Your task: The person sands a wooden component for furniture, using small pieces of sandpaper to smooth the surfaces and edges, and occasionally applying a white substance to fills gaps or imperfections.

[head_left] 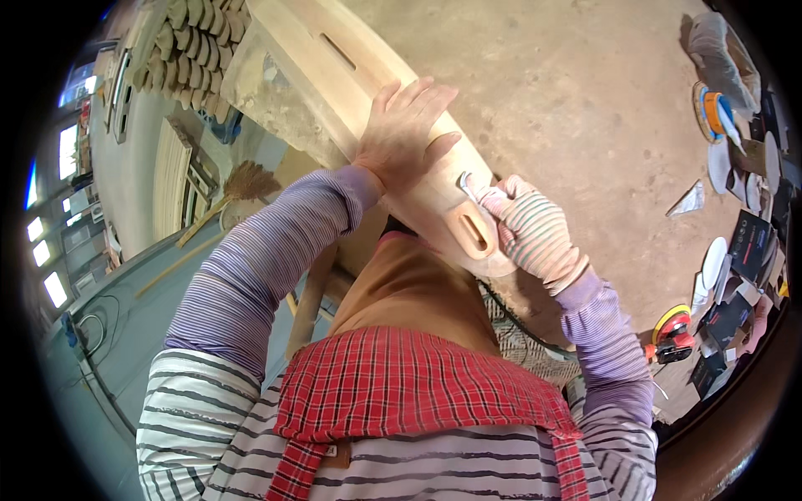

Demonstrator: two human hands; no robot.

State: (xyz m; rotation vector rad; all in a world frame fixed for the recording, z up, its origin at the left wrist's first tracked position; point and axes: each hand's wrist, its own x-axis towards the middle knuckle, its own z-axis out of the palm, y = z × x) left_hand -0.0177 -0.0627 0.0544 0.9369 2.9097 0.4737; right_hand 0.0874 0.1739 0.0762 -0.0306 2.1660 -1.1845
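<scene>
Lying flat with fingers spread, the left hand point(411, 129) is spanning the wooden board point(351, 92), which is slanting across the left of the table point(568, 100). The right hand point(535, 225) is curling at the board's right edge, its grip hidden. Rightward, brown surface is stretching toward pale discs point(718, 169).

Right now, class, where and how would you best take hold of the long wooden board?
I'd probably grip the wooden board at the oblong slot near its rounded near end, coming from the person's right, beside the right hand. The opening looks handle-shaped, though whether it goes right through is unclear. The left hand, spread flat on top, could steady it.
</scene>
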